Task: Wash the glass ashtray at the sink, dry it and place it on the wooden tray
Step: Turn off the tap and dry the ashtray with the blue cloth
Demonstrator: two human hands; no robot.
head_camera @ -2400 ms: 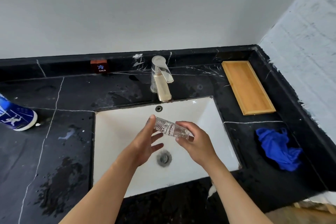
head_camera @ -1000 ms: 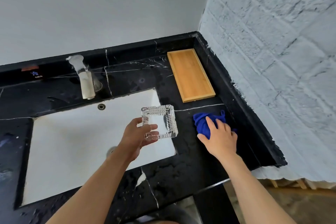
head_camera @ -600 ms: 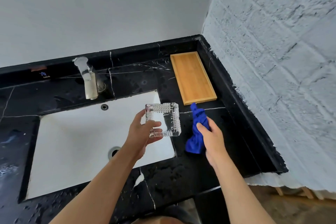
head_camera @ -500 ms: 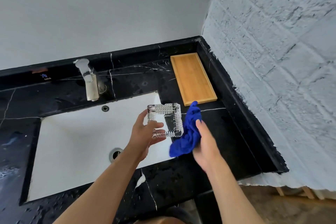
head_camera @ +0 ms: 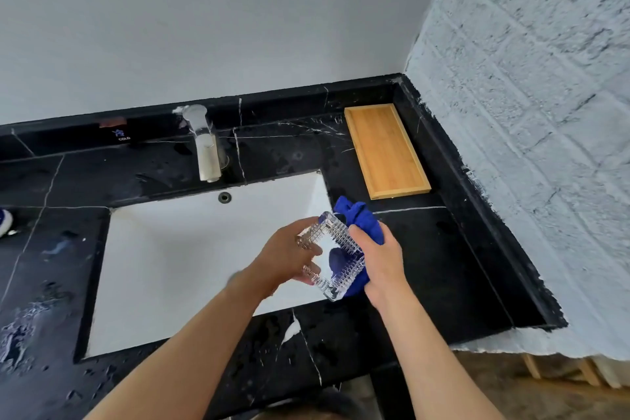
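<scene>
we have the glass ashtray up in the air over the right end of the sink, tilted on edge with its hollow turned toward us. our left hand holds it by the left wall, fingers curled and pinching the ribbed rim. our right hand is bunched around the blue cloth, fingers closed on it, and presses it against the ashtray's right side and back; a patch of blue shows through the glass base.

by our reading this is the drying step, with the wooden tray lying bare at the back right of the worktop, well apart from our hands.

the risk we see is a slip. the glass looks wet and heavy, and the left hand has only a rim grip, so a hard wipe from the right could twist it loose and drop it onto the basin or the stone edge, where it might chip. the cut ribs could also snag the cloth. water left in the ribs would end up on the tray. the worktop in front is splashed too, so setting the ashtray down there would wet it again.
</scene>
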